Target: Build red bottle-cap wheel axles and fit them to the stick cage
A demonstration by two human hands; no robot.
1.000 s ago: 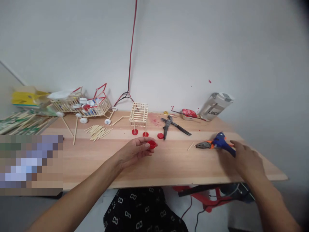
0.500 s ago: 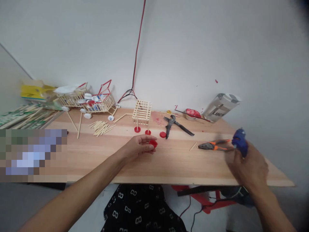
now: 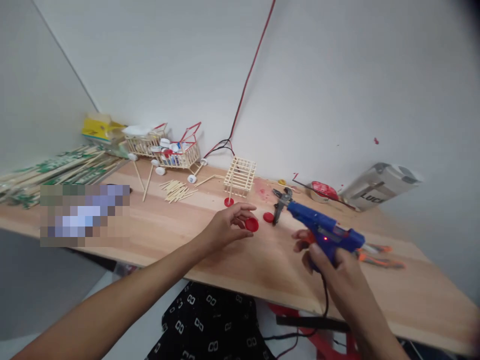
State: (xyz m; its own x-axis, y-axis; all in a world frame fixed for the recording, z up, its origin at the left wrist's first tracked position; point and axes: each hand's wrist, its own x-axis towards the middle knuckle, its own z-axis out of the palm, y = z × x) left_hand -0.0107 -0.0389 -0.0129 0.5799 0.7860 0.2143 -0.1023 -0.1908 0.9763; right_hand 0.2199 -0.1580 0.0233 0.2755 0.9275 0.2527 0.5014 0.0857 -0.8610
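Left hand pinches red cap | right hand grips blue glue gun | cap sits at gun's nine o'clock | advisable: hold cap steady, nozzle clear of left hand

On my feed the glue gun reads blue, with a bright red light on its side and a black power cord. The bottle cap is plain red, as is the second cap. I see pinkish-brown bands across the pale wood surface, with red smears. The stick crate is cream; the filled cart has a red handle and white wheels. Orange marks the pliers, yellow the box, and the clothing is black with paired white-outlined squares.
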